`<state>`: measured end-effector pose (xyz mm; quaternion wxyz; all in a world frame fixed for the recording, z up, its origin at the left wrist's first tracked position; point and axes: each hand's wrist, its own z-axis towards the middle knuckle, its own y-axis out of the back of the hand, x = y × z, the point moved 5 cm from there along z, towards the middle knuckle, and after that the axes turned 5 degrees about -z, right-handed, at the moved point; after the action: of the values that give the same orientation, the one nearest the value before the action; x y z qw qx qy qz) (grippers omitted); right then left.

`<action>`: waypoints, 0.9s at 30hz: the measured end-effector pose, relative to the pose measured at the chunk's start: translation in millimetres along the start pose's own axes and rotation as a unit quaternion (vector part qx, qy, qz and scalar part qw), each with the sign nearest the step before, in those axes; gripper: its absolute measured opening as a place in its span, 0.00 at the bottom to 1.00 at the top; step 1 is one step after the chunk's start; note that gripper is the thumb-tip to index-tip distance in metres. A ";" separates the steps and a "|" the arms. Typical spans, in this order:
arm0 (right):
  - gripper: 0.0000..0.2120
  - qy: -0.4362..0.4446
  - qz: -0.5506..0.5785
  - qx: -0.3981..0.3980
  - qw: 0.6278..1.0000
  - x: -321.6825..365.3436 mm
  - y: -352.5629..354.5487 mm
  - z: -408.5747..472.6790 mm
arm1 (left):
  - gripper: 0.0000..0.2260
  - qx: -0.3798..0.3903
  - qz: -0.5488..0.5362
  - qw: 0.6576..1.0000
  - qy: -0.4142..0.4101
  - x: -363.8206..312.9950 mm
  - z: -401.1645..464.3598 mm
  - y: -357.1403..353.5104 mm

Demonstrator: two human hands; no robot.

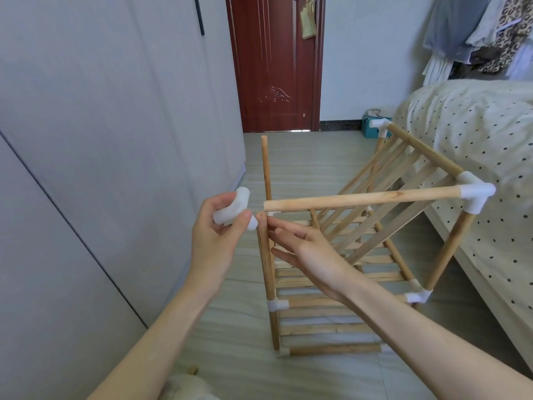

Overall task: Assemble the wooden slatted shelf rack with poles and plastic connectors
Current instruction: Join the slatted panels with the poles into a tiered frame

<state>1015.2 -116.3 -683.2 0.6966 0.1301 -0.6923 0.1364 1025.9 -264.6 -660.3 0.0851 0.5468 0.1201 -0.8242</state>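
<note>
Connector [234, 208] inside left grip [215, 230]

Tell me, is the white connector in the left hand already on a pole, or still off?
Off. The left hand holds the connector loose beside the bare top of the near pole; the horizontal pole also ends bare there.

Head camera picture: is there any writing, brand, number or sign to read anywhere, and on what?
No readable text anywhere.
Door: a carved ornament only, no words.
Teal box on the floor by the bed: too small and blurred to tell.
White connector in the left hand: plain.
</note>
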 end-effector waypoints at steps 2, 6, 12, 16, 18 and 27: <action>0.16 0.001 -0.002 0.003 1.000 -0.4 0.1 -0.1 | 0.11 0.002 -0.003 1.000 -0.009 -3.0 0.4 -0.7; 0.15 0.005 0.002 0.004 1.000 -1.0 0.6 1.5 | 0.10 -0.002 0.011 1.000 -0.015 -5.1 5.0 -2.8; 0.16 0.011 0.002 0.007 1.000 -2.9 1.9 1.7 | 0.12 0.013 0.034 0.998 -0.058 -16.4 8.9 -12.4; 0.16 0.016 -0.006 0.007 1.000 -3.3 3.1 2.8 | 0.14 0.046 0.073 0.992 -0.093 -22.7 7.1 -21.6; 0.15 0.018 -0.007 0.006 1.000 -3.1 3.7 3.3 | 0.13 0.069 0.071 0.992 -0.074 -18.5 5.2 -25.7; 0.16 0.017 -0.024 0.004 1.000 -1.9 3.8 1.6 | 0.15 0.041 0.159 0.981 -0.107 -20.7 6.7 -30.0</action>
<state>1012.3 -113.4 -685.1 0.7108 0.1473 -0.6764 0.1246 1019.8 -237.6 -635.6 0.2050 0.4707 -0.0120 -0.8581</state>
